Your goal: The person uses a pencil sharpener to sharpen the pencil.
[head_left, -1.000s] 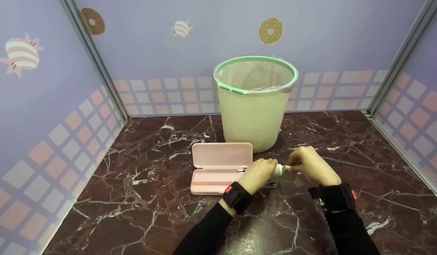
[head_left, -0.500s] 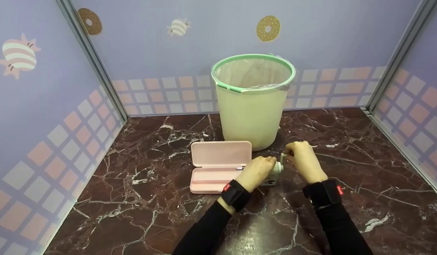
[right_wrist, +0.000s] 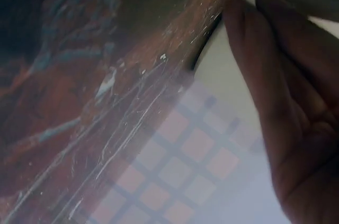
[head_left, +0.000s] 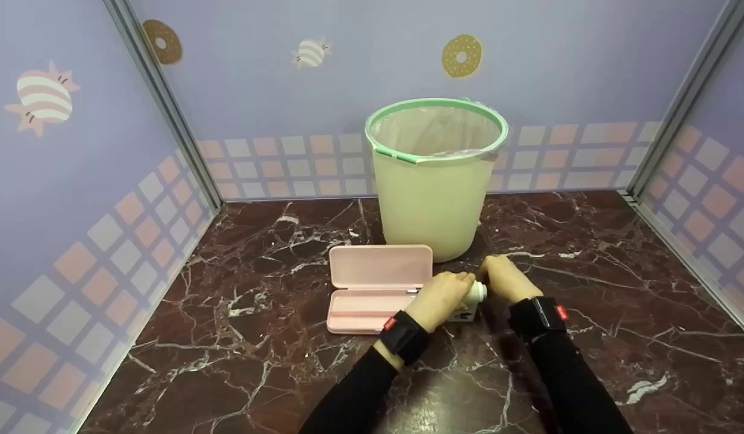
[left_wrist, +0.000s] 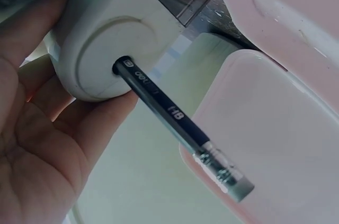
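A white crank pencil sharpener [head_left: 478, 294] lies on the marble surface, partly hidden by my left hand [head_left: 441, 298], which grips its body. In the left wrist view, a dark HB pencil [left_wrist: 175, 115] with a metal ferrule and grey eraser sticks out of the hole in the sharpener's round face. The fingers and thumb of that hand curl about the housing. At the sharpener's other end is my right hand [head_left: 507, 280], with fingertips drawn together at the crank; the handle itself is hidden in the head view. The right wrist view is dark, showing a bar-like part beside the fingertips.
An open pink pencil case [head_left: 381, 265] stands just left of the sharpener, lid raised. Behind it is a pale green bin [head_left: 432, 205] with a plastic liner. Patterned panels [head_left: 275, 90] wall the surface at the back and both sides.
My right hand has swung the crank round: the handle pointed outward, then rose, and is now hidden behind the fingers. The right wrist has moved left. My left hand keeps its grip on the sharpener.
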Action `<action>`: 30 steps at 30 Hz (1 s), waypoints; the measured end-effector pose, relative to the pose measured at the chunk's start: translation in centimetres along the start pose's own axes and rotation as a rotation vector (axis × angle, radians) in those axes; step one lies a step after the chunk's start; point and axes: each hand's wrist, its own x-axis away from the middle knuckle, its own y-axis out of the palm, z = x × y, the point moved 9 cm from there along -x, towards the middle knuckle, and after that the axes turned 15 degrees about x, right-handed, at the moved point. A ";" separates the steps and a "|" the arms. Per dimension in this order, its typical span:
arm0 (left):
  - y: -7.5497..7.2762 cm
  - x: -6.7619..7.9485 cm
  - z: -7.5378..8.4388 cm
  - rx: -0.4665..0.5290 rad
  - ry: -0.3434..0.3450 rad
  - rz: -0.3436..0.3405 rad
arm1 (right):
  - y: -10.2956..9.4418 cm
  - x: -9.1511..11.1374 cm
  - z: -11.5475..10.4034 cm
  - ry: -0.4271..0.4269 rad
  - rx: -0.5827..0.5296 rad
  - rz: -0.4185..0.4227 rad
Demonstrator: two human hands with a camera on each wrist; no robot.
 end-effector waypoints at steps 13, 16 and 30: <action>0.0 0.0 0.0 0.003 -0.048 0.019 | 1.4 0.7 0.1 0.015 0.073 -0.282; 0.0 0.1 -0.1 0.004 -0.056 0.023 | 1.6 1.0 0.0 0.025 0.060 -0.304; -0.3 0.1 -0.4 0.040 -0.109 0.070 | 0.1 3.4 -1.6 -0.049 -0.052 -0.424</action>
